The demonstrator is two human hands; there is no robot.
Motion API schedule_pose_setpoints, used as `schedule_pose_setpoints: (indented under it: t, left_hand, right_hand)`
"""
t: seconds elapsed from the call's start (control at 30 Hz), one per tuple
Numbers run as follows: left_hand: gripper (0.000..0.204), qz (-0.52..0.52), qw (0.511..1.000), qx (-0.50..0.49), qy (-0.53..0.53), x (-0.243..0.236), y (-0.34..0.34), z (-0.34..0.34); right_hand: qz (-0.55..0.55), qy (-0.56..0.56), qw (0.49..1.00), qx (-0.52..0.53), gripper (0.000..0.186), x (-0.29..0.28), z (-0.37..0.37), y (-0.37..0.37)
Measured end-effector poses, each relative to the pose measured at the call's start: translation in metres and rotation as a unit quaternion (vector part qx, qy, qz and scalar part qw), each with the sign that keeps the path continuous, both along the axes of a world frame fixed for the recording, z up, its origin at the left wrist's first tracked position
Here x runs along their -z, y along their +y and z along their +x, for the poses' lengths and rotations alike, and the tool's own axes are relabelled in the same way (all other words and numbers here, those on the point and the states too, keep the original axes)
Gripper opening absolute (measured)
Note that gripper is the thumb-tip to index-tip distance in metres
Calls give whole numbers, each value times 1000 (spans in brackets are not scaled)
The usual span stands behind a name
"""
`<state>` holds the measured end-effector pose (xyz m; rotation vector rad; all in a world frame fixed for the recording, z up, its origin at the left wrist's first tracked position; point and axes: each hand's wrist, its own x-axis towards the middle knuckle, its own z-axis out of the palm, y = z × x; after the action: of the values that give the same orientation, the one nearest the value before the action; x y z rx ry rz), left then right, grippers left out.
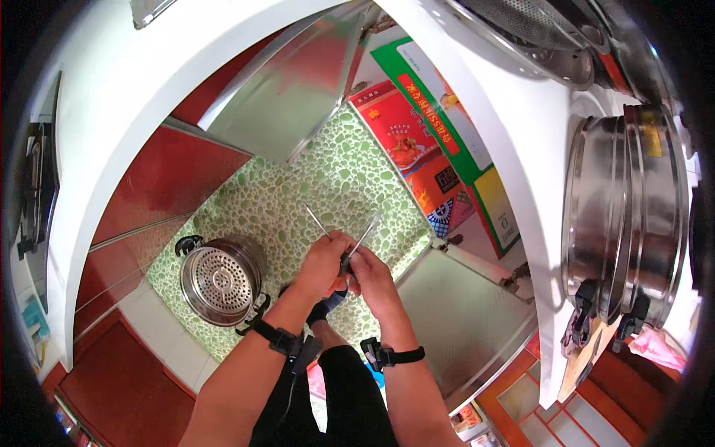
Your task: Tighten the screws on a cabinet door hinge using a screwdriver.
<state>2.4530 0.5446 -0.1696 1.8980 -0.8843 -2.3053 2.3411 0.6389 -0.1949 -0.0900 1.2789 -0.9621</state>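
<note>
My left hand (325, 262) and my right hand (372, 277) meet near the middle of the view, both closed. Between them is a metal tool with two thin arms (363, 237) spread apart in a V. A dark part shows at the fingers where the arms come together. Whether it is a pair of scissors or tongs, I cannot tell. Lower left of my hands, a steel steamer pot (221, 277) with a perforated insert and black handles stands on the green pebble-patterned floor (298, 186).
A cabinet with frosted doors (465, 320) stands open on the right, with red box (398, 127) and green box (439, 112) inside. Stacked steel pots (596, 216) and a perforated steel strainer (514, 33) rest on the white counter (506, 112). Red cabinet fronts (164, 182) line the left.
</note>
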Motion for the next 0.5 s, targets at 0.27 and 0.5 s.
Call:
schedule_pose_setpoints:
  t: [0.27,0.5]
  left_hand:
    - [48,1,996,-73,-58,8,-4,12]
    - [24,-71,995,6,73,-70,-22,24]
  right_hand:
    - [79,-136,972,175,35,14,13,20]
    - [117,-28,987,106,29,5,33,35]
